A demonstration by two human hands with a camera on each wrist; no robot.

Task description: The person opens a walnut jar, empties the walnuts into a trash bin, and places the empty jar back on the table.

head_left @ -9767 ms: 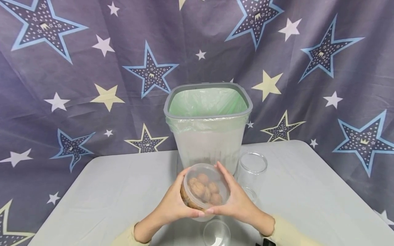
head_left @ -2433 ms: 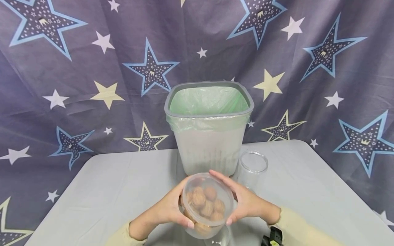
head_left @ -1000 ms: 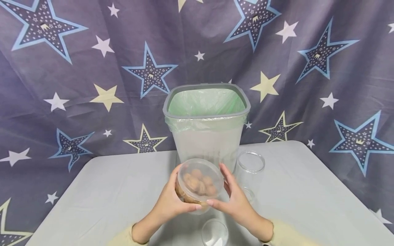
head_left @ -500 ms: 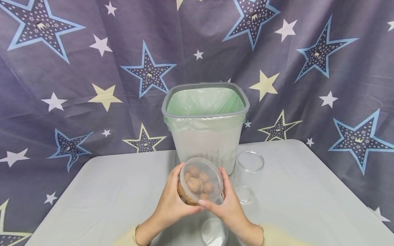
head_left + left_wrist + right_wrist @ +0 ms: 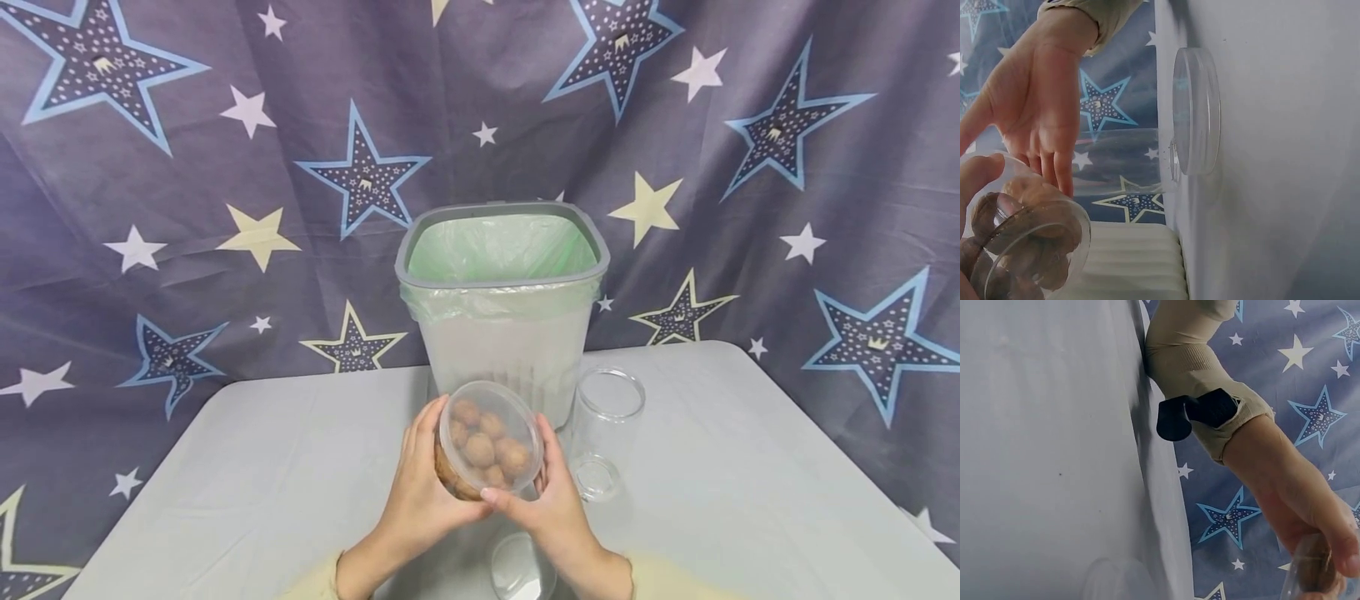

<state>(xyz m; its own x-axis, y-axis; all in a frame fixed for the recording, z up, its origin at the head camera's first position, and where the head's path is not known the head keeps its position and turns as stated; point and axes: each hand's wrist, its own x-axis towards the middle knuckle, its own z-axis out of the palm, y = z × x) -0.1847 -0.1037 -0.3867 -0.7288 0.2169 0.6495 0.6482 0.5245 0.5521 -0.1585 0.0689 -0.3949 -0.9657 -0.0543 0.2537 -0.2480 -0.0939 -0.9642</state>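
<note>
In the head view, both hands hold a round clear plastic tub of walnuts (image 5: 487, 442) up off the table, its frosted round face tilted toward me. My left hand (image 5: 423, 492) wraps its left side, with the thumb along the lower rim. My right hand (image 5: 555, 512) holds the right side, thumb tip at the lower edge. Several walnuts (image 5: 1029, 250) show through the wall in the left wrist view, where the right hand's palm (image 5: 1041, 94) faces the tub. The right wrist view catches only part of the tub, with the left hand (image 5: 1316, 512) round it.
A bin (image 5: 502, 350) with a grey rim and green liner stands behind the tub. To its right is a clear jar (image 5: 611, 437). A shallow clear round piece (image 5: 522, 571) lies on the grey table (image 5: 300, 467) below the hands. A star-patterned curtain (image 5: 510, 167) hangs behind.
The tub stays in both hands throughout. It was lower and nearer 2.4 s ago, then rose; over the last second it turned slightly and the walnuts inside shifted.
</note>
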